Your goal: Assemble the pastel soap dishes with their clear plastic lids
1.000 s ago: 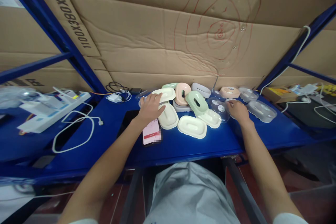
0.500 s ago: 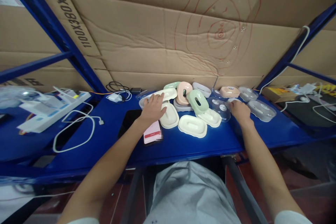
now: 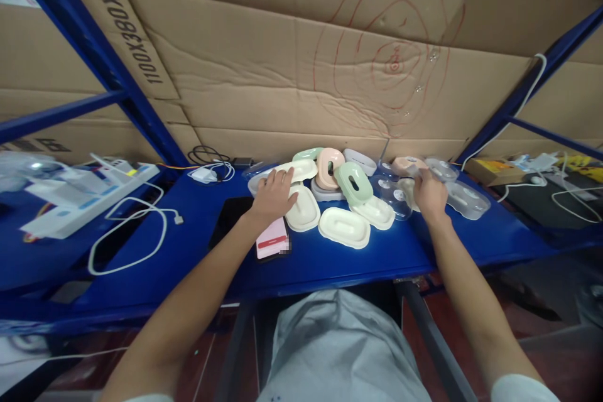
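Note:
My left hand lies with fingers outstretched over a cream oval tray and the edge of a cream rounded piece. My right hand has its fingers closed at the right of the pile, with a cream oval piece showing partly from under them. Between the hands lie a green oval lid with a slot, a peach lid, a grey-lilac lid and two more cream trays, one being the front tray. Clear plastic covers sit by my right hand.
A phone with a pink screen lies near my left forearm, beside a black flat thing. Further left are a white power strip and a white cable. A cardboard wall stands behind, between blue frame posts.
My right hand has shifted slightly, and a cream piece now shows at its left side. My left hand has stayed where it was. The view has tilted a little.

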Tool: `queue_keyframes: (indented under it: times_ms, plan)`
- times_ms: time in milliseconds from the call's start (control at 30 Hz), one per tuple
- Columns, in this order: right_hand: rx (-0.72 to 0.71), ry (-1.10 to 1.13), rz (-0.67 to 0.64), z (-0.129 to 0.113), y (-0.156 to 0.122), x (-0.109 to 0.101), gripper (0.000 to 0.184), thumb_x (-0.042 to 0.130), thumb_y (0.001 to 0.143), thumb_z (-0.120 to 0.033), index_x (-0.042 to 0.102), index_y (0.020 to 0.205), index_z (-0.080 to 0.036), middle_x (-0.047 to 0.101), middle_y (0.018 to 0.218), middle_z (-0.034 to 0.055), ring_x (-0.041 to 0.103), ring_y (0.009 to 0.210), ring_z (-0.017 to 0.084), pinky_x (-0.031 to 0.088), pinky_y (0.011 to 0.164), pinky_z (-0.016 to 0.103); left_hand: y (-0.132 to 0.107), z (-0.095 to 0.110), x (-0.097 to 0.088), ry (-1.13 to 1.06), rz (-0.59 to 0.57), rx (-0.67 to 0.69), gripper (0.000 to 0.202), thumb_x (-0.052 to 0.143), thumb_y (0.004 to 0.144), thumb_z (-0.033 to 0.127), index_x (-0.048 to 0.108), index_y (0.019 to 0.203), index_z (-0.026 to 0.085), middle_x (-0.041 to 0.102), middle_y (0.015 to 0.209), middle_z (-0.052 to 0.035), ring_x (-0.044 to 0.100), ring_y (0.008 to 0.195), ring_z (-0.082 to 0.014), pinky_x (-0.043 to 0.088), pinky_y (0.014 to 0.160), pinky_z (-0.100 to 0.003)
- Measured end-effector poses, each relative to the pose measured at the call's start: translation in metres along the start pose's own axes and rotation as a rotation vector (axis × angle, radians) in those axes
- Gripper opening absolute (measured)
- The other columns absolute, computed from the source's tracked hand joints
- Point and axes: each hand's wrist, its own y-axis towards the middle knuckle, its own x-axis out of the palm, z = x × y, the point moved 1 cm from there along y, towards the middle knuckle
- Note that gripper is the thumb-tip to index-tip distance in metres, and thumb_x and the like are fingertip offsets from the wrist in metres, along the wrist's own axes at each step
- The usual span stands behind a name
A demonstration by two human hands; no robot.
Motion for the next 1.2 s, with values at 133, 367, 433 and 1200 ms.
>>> queue_keyframes:
  times_ms: [133, 367, 433, 1200]
  plan:
    - [-0.288, 0.1, 0.031, -0.037, 0.009, -0.004, 0.046, 0.034, 0.111, -0.031, 0.059, 0.146, -0.015, 0.069, 0.14, 0.0201, 0.063, 0.131, 0.035, 0.042, 0.113, 0.051, 0.0, 0.0, -0.001, -0.002, -0.009, 0.0, 0.072, 0.049, 0.103, 0.038, 0.031, 0.166, 0.01, 0.049, 0.159, -0.0252, 0.037, 0.155, -0.0426, 0.039, 0.119, -0.058]
    - [-0.473, 0.216, 0.055, -0.077, 0.047, 0.014, 0.042, 0.039, 0.109, -0.029, 0.06, 0.145, -0.026, 0.064, 0.151, 0.0095, 0.054, 0.142, 0.028, 0.036, 0.118, 0.046, 0.001, -0.001, 0.002, 0.014, -0.011, 0.003, 0.069, 0.047, 0.103, 0.039, 0.033, 0.167, 0.014, 0.048, 0.163, -0.0224, 0.035, 0.157, -0.0423, 0.04, 0.119, -0.058]
    - [-0.41, 0.226, 0.072, -0.064, 0.06, 0.017, 0.046, 0.038, 0.107, -0.024, 0.056, 0.149, -0.023, 0.06, 0.155, 0.011, 0.051, 0.145, 0.029, 0.037, 0.117, 0.049, 0.001, -0.001, 0.004, 0.016, -0.015, 0.006, 0.068, 0.047, 0.104, 0.039, 0.034, 0.167, 0.015, 0.047, 0.164, -0.0216, 0.035, 0.157, -0.0419, 0.04, 0.12, -0.058]
    - [0.05, 0.315, -0.041, 0.062, 0.07, 0.063, 0.058, 0.071, 0.09, -0.055, 0.069, 0.138, -0.022, 0.06, 0.148, 0.0202, 0.053, 0.136, 0.038, 0.041, 0.112, 0.058, 0.001, -0.001, 0.005, -0.08, -0.017, -0.003, 0.069, 0.046, 0.103, 0.037, 0.034, 0.166, 0.013, 0.045, 0.165, -0.0225, 0.031, 0.159, -0.0432, 0.04, 0.12, -0.061]
